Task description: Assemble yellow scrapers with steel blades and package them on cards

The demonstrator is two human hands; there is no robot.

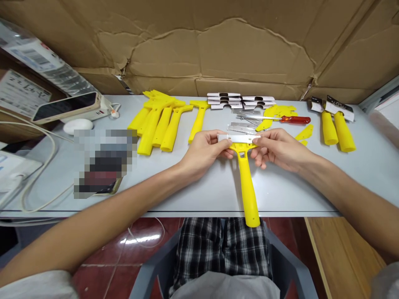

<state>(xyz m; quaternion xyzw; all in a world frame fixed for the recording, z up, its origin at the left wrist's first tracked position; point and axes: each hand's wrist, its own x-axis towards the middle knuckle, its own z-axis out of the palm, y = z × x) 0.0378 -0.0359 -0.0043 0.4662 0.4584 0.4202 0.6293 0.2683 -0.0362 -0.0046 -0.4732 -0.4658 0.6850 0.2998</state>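
Observation:
My left hand is closed, its thumb and fingers pinching the left end of a flat metal scraper blade against the head of a yellow scraper handle. On the other side my right hand pinches the right end of the blade and head the same way. The blade lies across the wide top of the handle, whose long grip points down past the table's front edge. Fingertips behind the head are partly hidden. Just beyond my hands lie more metal blades and a red-handled screwdriver.
Several yellow scraper handles are piled at the back left of the table. Cardboard-sleeved scrapers lie at the right. Folded card sleeves and yellow plastic plates sit at the back. Phones and white cables occupy the left.

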